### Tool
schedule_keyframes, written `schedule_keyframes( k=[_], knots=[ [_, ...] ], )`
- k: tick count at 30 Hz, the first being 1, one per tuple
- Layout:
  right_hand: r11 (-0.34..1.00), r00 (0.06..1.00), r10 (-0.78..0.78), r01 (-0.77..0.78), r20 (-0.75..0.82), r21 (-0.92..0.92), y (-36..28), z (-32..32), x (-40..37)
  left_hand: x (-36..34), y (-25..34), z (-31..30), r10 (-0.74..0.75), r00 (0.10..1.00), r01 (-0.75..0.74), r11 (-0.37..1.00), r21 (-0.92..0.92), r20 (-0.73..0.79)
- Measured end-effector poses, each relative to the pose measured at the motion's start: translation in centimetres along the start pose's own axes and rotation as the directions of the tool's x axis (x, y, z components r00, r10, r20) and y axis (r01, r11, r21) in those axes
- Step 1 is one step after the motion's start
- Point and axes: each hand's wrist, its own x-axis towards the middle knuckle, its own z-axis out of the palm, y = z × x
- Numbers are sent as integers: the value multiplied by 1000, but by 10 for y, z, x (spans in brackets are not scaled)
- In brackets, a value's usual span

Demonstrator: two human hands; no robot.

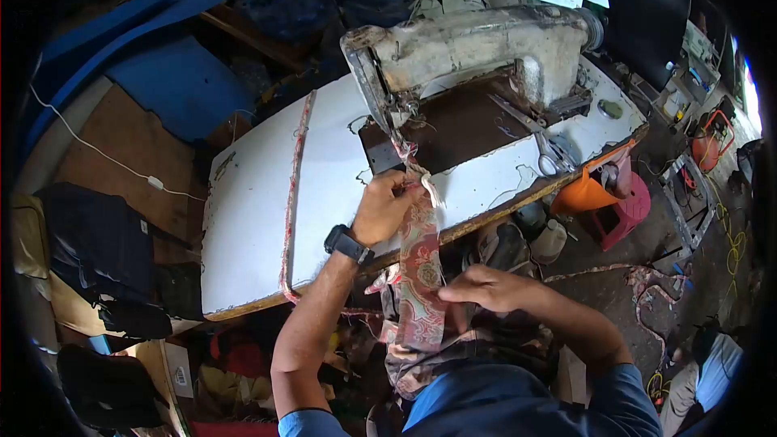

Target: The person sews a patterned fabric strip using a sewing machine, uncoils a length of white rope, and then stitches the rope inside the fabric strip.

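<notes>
A patterned red-and-tan fabric strip (pixel 422 275) hangs over the table's front edge onto my lap. My left hand (pixel 382 209), with a black watch on its wrist, is closed on the strip's upper end just in front of the sewing machine (pixel 477 48) needle area. A whitish, red-flecked cord (pixel 411 163) runs from under the presser foot to my left fingertips. Lower down, my right hand (pixel 491 288) pinches the strip's right edge, its fingers curled. The strip's top end is partly hidden by my left fingers.
Scissors (pixel 554 154) lie on the white sewing table (pixel 251 194), right of the needle. A long red-white cord (pixel 296 186) crosses the table's left side. A pink stool (pixel 635 204) with orange cloth stands at the right. Another person's leg (pixel 684 392) shows at lower right.
</notes>
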Motion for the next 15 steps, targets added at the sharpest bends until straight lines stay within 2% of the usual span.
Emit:
schedule_keyframes(
  k=[1, 2, 3, 5, 6, 8, 11, 12, 15],
  knots=[
    [993, 998, 18, -25, -57, -114, -10, -7, -4, -1, 1, 3, 26, 999, -26, 1000, -4, -20],
    [980, 963, -130, 89, -235, -178, -9, -16, 0, -3, 1, 5, 167, 985, -165, 985, 56, -42],
    [950, 876, -275, 183, -397, -254, -9, -25, 4, -2, 4, 5, 141, 990, -141, 990, 15, -23],
    [875, 740, -360, 57, -568, -481, -24, -41, 18, -4, 10, 3, 83, 996, -81, 995, -64, 29],
    [780, 675, -517, 120, -526, -614, -28, -47, 30, -3, 8, 3, 89, 996, -87, 995, -48, 28],
    [508, 508, -786, 206, -352, -837, -27, -62, 61, -3, -1, 6, 122, 992, -122, 992, -42, 11],
    [506, 667, -715, 287, -210, -813, -14, -83, 88, -6, -1, 6, 81, 997, -81, 989, -123, -3],
    [605, 721, -652, 307, -235, -735, -17, -87, 95, -7, 0, 6, 53, 999, -53, 984, -168, -6],
    [818, 827, -453, 237, -334, -524, -20, -88, 95, -8, -3, 6, -20, 1000, 18, 985, -173, -6]
  ],
)
